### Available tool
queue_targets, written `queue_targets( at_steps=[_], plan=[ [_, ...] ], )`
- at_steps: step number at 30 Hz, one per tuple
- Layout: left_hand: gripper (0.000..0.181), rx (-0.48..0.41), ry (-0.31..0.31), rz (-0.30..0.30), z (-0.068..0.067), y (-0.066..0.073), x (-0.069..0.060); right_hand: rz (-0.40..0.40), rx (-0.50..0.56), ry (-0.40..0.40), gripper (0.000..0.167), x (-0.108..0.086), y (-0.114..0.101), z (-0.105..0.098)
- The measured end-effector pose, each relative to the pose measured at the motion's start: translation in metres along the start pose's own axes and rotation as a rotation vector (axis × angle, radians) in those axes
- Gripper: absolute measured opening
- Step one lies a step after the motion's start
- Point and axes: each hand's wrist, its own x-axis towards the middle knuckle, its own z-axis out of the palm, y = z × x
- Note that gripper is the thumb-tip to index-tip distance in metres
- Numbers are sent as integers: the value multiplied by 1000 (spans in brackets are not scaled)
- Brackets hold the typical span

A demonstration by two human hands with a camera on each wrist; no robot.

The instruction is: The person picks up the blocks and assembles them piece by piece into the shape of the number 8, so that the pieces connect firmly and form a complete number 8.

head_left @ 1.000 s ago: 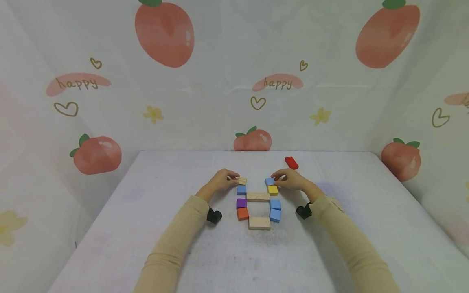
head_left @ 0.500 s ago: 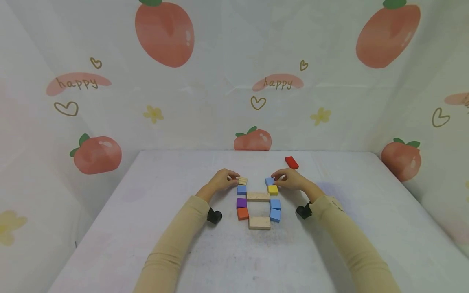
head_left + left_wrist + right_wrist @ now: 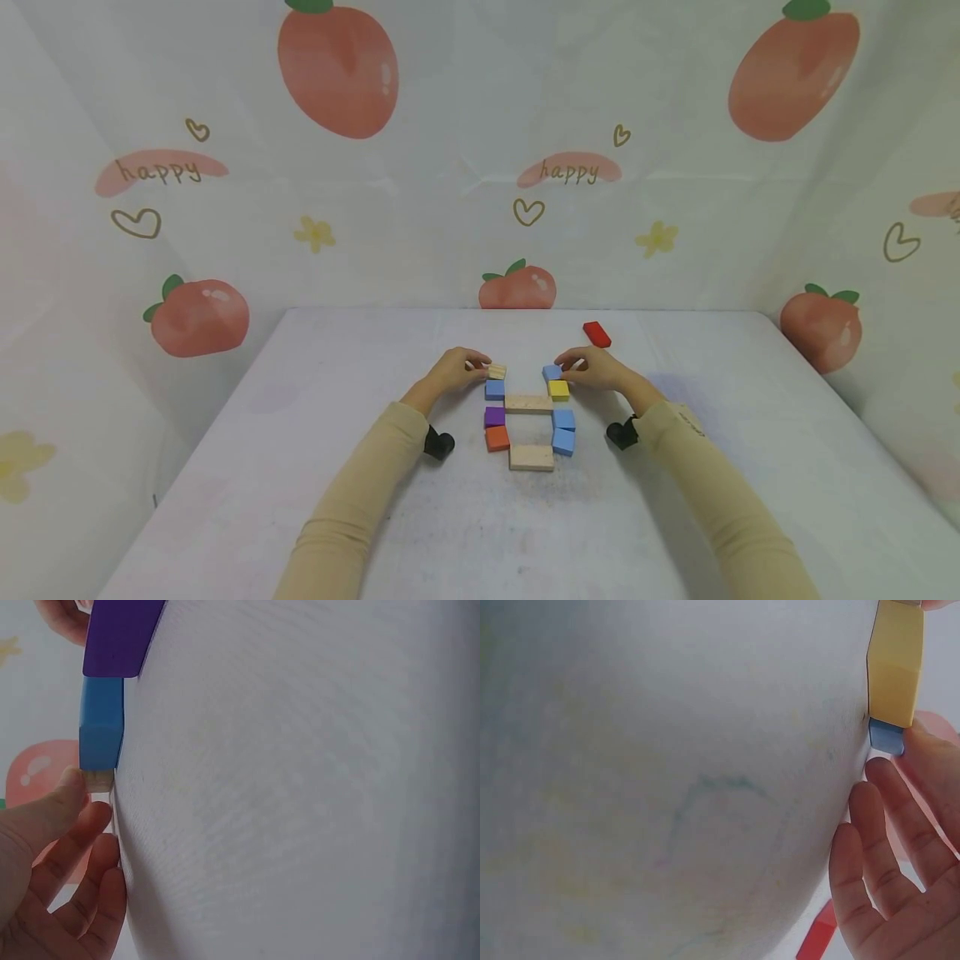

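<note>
In the head view my left hand (image 3: 453, 371) is at a small plain wooden block (image 3: 497, 372), with thumb and forefinger at its outer and far sides. The left wrist view shows the thumb on that block and the other fingers loosely bent. Across from it, my right hand (image 3: 596, 367) has thumb and forefinger on a small blue block (image 3: 552, 372). Its remaining fingers are spread in the right wrist view. Nearer me, a darker blue block (image 3: 494, 390) adjoins the wooden one. A yellow block (image 3: 558, 390) adjoins the right-hand blue one.
Between the two rows lies a long wooden block (image 3: 528, 405). Nearer stand a purple block (image 3: 494, 416), an orange block (image 3: 497, 438), two light blue blocks (image 3: 563, 442) and a wide wooden block (image 3: 532, 457). A red block (image 3: 597, 334) lies beyond my right hand.
</note>
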Motion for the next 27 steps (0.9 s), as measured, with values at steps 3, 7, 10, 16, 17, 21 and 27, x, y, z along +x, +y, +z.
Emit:
queue_targets(
  at_steps=[3, 7, 10, 16, 17, 21, 27],
  plan=[
    [27, -12, -3, 3, -1, 0, -1, 8, 6, 2, 32, 1, 0, 1],
    [27, -12, -1, 5, -1, 0, -1, 23, 7, -1, 32, 1, 0, 1],
    [28, -11, -2, 4, -1, 0, -1, 23, 3, -3, 33, 1, 0, 0],
    [28, -13, 0, 6, -1, 0, -1, 10, -11, -2, 32, 1, 0, 0],
    [28, -12, 1, 6, -1, 0, -1, 9, -12, -2, 32, 1, 0, 0],
    [28, -11, 0, 13, -2, 0, -1, 9, -4, -1, 32, 0, -1, 0],
    [28, -16, -7, 1, -2, 0, -1, -10, -13, -2, 32, 0, -2, 0]
  ],
)
